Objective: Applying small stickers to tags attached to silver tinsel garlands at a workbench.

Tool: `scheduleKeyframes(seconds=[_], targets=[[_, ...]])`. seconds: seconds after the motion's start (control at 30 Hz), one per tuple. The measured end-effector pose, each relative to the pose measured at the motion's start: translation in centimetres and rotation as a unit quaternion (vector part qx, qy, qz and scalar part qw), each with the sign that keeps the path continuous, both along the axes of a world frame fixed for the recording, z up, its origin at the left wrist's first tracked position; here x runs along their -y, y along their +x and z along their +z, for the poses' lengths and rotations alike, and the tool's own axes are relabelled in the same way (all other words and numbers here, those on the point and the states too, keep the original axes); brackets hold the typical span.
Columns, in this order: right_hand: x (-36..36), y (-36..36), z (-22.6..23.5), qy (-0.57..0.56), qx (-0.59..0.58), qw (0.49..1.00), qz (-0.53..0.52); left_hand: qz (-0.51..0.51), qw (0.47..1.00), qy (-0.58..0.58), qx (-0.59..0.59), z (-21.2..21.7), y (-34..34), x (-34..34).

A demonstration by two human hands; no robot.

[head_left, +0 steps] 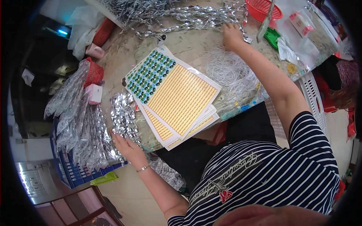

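Note:
My left hand (pixel 129 148), a thin bracelet on its wrist, lies with fingers apart on the near end of a heap of silver foil pieces (pixel 123 113) at the table's left edge. My right hand (pixel 231 35) reaches far across the table and closes its fingers on a twisted silver garland (pixel 196 17) that lies among several others. Between the hands lies a stack of yellow sticker sheets (pixel 181 100); the top sheet's far corner carries green and blue dots (pixel 149 73).
A tangle of white thread (pixel 230 71) lies right of the sheets. A blue crate (pixel 71 169) heaped with silver foil strips stands at the left, with a red basket (pixel 94 73) and pink box (pixel 94 94). Another red basket (pixel 262 8), green bits and plastic bags are at the far right.

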State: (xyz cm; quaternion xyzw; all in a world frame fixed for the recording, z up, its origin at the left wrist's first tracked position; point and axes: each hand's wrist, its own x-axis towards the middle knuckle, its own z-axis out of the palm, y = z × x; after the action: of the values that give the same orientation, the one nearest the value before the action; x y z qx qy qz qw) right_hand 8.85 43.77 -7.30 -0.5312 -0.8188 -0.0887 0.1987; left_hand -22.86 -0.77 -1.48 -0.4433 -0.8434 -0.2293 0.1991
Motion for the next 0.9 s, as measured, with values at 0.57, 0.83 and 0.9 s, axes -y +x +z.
scheduleKeyframes(seconds=[0.57, 0.83, 0.9], targets=[[9.7, -3.4, 8.2, 0.004, -0.112, 0.963, 0.245, -0.026, 0.966, 0.143, 0.216, 2.1, 11.6, 1.5], [25.3, -3.2, 10.6, -0.018, -0.015, 0.805, 0.593, -0.237, 0.954, 0.048, 0.177, 4.7, 18.2, -3.7], [26.5, -2.6, 11.0, -0.065, -0.007, 0.779, 0.623, -0.250, 0.930, 0.010, 0.268, 3.6, 18.5, -3.4]])
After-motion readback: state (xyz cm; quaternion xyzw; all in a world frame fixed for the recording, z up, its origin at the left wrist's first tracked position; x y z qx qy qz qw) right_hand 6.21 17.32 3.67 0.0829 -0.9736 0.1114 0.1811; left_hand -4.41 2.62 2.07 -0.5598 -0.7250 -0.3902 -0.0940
